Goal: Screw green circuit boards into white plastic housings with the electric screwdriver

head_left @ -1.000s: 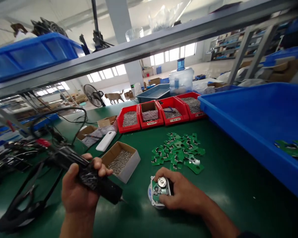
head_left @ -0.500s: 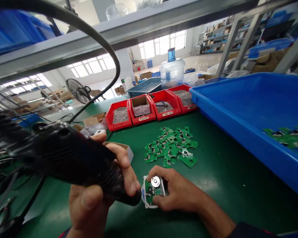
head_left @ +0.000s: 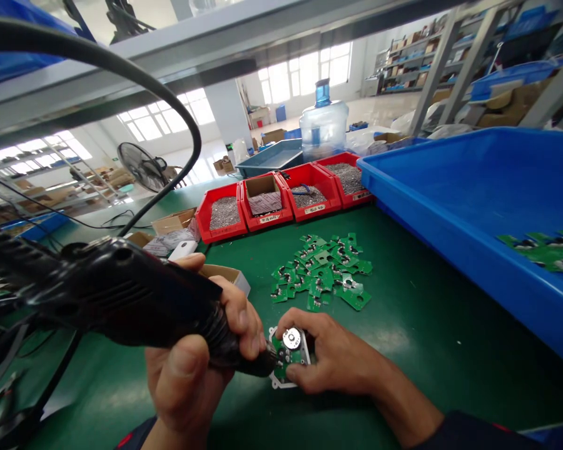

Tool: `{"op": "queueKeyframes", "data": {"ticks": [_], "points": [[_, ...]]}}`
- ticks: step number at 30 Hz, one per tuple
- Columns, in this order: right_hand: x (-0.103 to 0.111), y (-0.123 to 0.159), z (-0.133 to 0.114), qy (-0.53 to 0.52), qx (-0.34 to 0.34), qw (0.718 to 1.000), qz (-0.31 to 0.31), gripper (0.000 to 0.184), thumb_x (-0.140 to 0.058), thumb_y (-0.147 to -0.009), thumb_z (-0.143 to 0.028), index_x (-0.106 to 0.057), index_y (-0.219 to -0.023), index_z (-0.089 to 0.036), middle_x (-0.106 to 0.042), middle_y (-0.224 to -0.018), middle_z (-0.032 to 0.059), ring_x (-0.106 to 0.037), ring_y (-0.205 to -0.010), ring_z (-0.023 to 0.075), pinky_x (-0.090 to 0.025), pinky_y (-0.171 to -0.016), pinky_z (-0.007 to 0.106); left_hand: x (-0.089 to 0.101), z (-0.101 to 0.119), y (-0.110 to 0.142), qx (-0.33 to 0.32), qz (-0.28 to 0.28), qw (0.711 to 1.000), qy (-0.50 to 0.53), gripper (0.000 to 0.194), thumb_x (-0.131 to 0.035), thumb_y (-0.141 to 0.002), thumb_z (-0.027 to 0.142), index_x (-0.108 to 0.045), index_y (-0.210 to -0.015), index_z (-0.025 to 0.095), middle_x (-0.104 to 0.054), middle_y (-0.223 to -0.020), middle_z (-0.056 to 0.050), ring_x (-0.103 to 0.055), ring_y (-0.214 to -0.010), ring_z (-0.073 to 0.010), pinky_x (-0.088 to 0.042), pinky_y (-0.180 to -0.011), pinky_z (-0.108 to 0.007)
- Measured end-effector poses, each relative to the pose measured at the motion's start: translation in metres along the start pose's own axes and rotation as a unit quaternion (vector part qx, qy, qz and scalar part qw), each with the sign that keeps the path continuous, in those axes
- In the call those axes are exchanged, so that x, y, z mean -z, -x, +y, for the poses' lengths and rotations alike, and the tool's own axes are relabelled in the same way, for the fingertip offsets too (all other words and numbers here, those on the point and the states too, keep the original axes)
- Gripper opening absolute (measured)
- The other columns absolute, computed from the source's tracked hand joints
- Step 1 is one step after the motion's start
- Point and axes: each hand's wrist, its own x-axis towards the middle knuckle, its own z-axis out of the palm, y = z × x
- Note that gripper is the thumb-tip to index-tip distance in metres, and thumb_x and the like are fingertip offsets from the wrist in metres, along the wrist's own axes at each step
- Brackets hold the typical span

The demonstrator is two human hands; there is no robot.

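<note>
White housing: (head_left: 281,384) on the green tabletop (head_left: 403,356) before you, open side up, a green board (head_left: 296,358) and a round silver part (head_left: 291,338) showing inside.
Black power tool: (head_left: 136,294) slanted across your left side, its nose overlapping the housing's left part in view; cannot tell whether the tip touches, as the nose hides it.
Left hand: (head_left: 199,384) your fingers are wrapped around the tool's body, thumb along the near side.
Right hand: (head_left: 331,353) your thumb and forefinger grip the housing from its right, forefinger by the silver part, thumb at the near edge.
Thick cable: (head_left: 196,140) loops high over the tool.
Cardboard box: (head_left: 237,279) just beyond your left hand, partly hidden by it.
Loose green boards: (head_left: 321,272) heaped beyond the housing.
Large blue tray: (head_left: 431,231) to your right, more boards (head_left: 548,253) inside.
Red bins: (head_left: 309,211) four in a row beyond the heap, small metallic pieces in at least three, a small carton (head_left: 263,185) in the second from left.
Water jug: (head_left: 323,125) behind the bins, beside a grey-blue tray (head_left: 274,164).
Fan: (head_left: 141,165) farther off, left.
Windows: (head_left: 304,70) along the far wall.
</note>
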Motion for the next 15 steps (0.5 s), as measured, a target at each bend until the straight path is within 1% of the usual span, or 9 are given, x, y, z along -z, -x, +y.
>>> {"op": "queueKeyframes", "data": {"ticks": [8, 15], "points": [[0.0007, 0.0005, -0.0012, 0.003, 0.000, 1.000, 0.003, 0.036, -0.070, -0.064, -0.012, -0.064, -0.097, -0.023, -0.060, -0.073, -0.0075, -0.050, -0.062, 0.0096, -0.040, -0.057, 0.018, 0.0028, 0.0018, 0.0017, 0.003, -0.018, 1.000, 0.014, 0.044, -0.076, -0.082, 0.045, -0.060, -0.120, 0.031, -0.061, -0.070, 0.002, -0.058, -0.048, -0.0144, -0.053, -0.048, -0.031], [0.0007, 0.0000, 0.0010, 0.004, 0.009, 1.000, 0.005, 0.037, -0.070, -0.064, -0.012, -0.064, -0.098, -0.024, -0.061, -0.074, -0.0076, -0.051, -0.063, 0.0094, -0.041, -0.057, 0.017, 0.0021, 0.0015, 0.0013, -0.002, -0.009, 1.000, 0.009, 0.044, -0.077, -0.081, 0.045, -0.062, -0.119, 0.030, -0.061, -0.069, 0.001, -0.058, -0.047, -0.0145, -0.054, -0.047, -0.031]]}}
